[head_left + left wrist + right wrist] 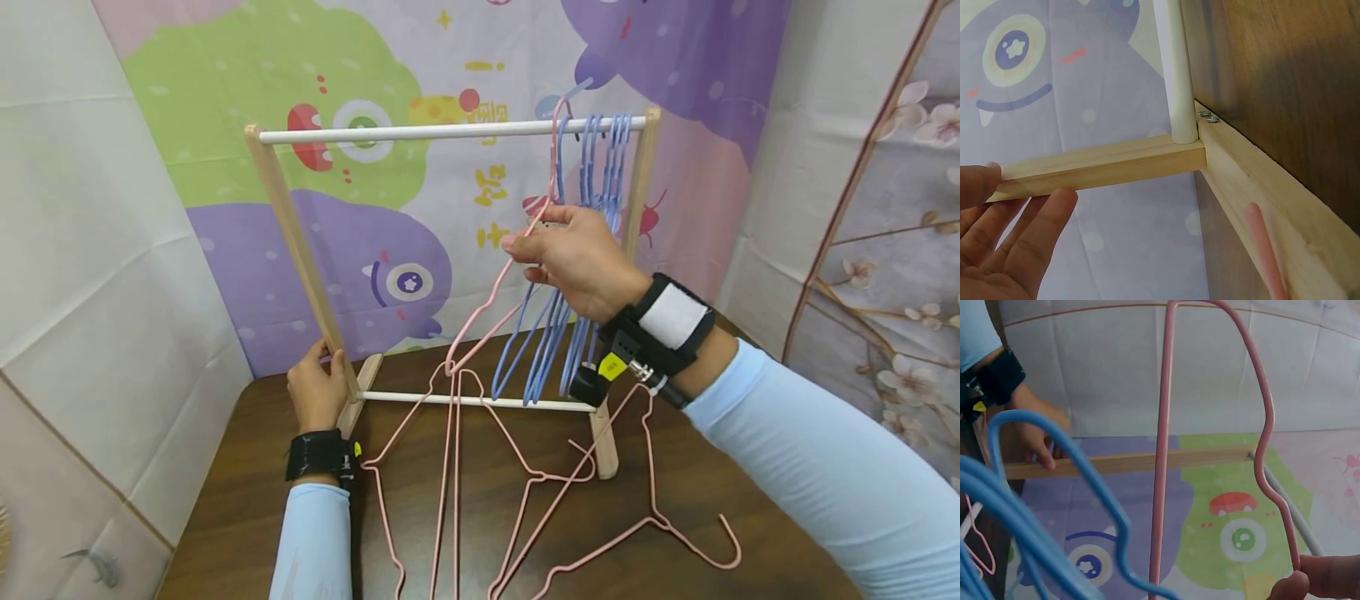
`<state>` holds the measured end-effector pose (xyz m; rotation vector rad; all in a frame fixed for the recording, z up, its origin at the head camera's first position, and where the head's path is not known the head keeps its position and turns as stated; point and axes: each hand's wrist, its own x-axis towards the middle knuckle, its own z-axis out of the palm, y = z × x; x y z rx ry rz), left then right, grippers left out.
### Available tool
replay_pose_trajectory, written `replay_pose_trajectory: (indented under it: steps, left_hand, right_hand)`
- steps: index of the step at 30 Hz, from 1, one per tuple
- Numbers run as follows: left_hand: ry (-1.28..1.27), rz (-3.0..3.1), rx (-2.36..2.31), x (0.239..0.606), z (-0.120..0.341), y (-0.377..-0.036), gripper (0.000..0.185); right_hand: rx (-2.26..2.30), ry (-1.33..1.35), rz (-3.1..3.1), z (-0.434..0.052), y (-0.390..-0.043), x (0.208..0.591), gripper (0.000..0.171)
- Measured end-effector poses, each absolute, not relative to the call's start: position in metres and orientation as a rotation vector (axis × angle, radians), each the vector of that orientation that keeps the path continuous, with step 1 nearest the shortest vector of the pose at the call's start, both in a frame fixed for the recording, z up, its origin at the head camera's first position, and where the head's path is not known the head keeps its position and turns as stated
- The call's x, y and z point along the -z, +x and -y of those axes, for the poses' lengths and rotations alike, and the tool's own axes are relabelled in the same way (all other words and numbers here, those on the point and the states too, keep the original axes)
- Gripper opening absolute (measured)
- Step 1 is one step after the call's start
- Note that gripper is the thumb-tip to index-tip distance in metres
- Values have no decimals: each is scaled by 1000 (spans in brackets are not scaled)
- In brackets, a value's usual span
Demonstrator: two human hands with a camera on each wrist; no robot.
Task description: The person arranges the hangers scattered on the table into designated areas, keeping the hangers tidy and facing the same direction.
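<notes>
My right hand (581, 262) pinches a pink wire hanger (491, 296) between thumb and fingers, just below its neck. The hanger's hook is up at the white top rail (412, 132) of a wooden clothes rack, left of several blue hangers (551, 342) hanging at the rail's right end. In the right wrist view, the pink hanger's arm (1161, 456) stands beside the blurred blue hangers (1060, 506). My left hand (318, 392) grips the rack's left wooden post (300, 250) low down; the left wrist view shows thumb and fingers around that post (1104, 169).
Several loose pink hangers (530, 475) overlap on the brown tabletop (247, 500), in front of the rack and to its right. The rack's lower white bar (405, 398) joins its wooden feet (604, 446). A cartoon-print cloth (300, 50) hangs close behind.
</notes>
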<state>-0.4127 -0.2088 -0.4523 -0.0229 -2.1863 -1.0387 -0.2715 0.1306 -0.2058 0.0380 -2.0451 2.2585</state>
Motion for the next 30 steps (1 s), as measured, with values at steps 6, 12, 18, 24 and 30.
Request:
replay_pose_trajectory:
  steps: [6,12,18,24,30]
  left_hand:
    - [-15,2187,1043,454,209,-413,30]
    - [-13,2181,1038,453,209,-411,29]
    - [-17,2182,1034,451,208,-410,30]
    - [-23,2186,1030,450,207,-412,31]
    - [-25,2175,1032,451,208,-412,31]
  right_hand:
    - [-2300,37,2031,-130,-273,212,65]
    - [-2309,39,2042,-130,-274,219,71]
    - [-2259,69,2107,-134,-266,230,61]
    - [-2248,84,2054,-137,-247,241,32]
    - [-2269,244,2081,-139,-227,245,13]
